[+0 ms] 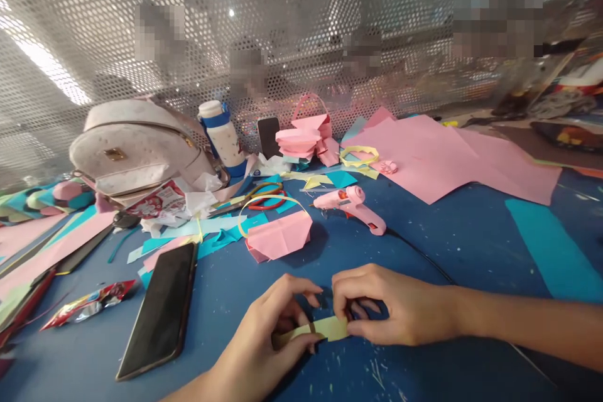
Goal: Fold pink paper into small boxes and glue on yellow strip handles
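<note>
A short strip of yellow paper (330, 328) lies between my two hands, low over the blue tabletop. My left hand (277, 326) curls around its left part, with the thumb along the near edge. The thumb and fingertips of my right hand (377, 304) pinch the strip's right end. Just beyond my hands stands a small pink paper basket (280, 235) with a thin yellow handle. Farther back and to the right, a pink hot glue gun (351, 206) rests on its side, its black cord running toward my right forearm.
A phone (160, 311) and a shiny red wrapper (89, 304) lie at left. Behind are a backpack (136, 144), a bottle (222, 138), scissors (254, 198), a yellow paper ring (359, 156) and pink paper sheets (433, 157). Blue paper (556, 251) lies at right. A perforated metal panel (292, 25) closes off the back.
</note>
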`<control>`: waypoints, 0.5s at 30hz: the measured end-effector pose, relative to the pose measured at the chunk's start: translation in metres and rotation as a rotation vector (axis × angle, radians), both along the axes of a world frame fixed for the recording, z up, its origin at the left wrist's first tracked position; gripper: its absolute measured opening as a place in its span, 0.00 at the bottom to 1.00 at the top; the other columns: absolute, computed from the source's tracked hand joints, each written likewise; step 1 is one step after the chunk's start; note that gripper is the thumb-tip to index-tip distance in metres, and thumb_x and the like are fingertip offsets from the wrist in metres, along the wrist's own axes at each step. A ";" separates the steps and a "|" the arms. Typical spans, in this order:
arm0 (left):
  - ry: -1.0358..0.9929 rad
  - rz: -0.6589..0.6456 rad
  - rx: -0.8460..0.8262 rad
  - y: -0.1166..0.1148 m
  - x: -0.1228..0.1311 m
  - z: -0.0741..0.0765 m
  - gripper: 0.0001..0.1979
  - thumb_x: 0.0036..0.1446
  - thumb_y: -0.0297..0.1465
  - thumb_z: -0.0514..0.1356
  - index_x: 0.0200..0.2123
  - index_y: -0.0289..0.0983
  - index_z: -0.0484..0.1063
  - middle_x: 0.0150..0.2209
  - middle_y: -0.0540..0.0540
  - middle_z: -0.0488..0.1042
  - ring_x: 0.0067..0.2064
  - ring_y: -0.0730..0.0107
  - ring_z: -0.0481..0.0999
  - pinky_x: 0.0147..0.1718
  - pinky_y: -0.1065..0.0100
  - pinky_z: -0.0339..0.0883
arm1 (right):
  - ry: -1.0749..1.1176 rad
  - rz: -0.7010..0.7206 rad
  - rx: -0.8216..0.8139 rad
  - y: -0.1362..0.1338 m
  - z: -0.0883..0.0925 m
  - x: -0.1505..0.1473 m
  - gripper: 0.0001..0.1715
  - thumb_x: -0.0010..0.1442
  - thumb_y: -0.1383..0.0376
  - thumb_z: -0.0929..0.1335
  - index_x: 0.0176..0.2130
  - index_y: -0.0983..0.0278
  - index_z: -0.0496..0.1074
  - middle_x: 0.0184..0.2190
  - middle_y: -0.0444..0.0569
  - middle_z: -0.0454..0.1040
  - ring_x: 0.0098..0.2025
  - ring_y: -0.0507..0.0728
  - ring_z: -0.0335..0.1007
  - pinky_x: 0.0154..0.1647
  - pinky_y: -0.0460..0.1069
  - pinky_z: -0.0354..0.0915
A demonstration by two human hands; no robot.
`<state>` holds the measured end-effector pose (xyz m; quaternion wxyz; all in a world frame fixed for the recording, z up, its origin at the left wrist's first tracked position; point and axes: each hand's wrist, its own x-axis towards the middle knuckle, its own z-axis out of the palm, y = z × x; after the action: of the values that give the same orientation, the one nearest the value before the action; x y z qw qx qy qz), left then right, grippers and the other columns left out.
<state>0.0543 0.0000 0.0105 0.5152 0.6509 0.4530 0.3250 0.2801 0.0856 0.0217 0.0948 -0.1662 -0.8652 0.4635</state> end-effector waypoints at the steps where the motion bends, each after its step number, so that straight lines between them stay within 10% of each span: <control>1: -0.014 0.009 -0.027 0.001 0.002 0.000 0.17 0.58 0.25 0.60 0.50 0.42 0.66 0.41 0.46 0.70 0.31 0.78 0.73 0.27 0.77 0.65 | 0.005 0.000 -0.005 0.001 -0.002 0.000 0.03 0.59 0.68 0.68 0.35 0.67 0.72 0.31 0.42 0.66 0.29 0.47 0.62 0.29 0.42 0.58; 15: -0.053 0.071 -0.121 0.003 0.008 -0.003 0.18 0.53 0.23 0.62 0.47 0.42 0.66 0.42 0.48 0.71 0.25 0.82 0.71 0.18 0.82 0.65 | -0.032 -0.108 0.214 -0.012 -0.004 -0.013 0.06 0.60 0.68 0.69 0.30 0.65 0.72 0.29 0.40 0.67 0.29 0.47 0.63 0.31 0.44 0.54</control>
<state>0.0624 0.0025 0.0076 0.5534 0.5934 0.4809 0.3322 0.2670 0.0735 0.0175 0.1229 -0.2087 -0.9009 0.3601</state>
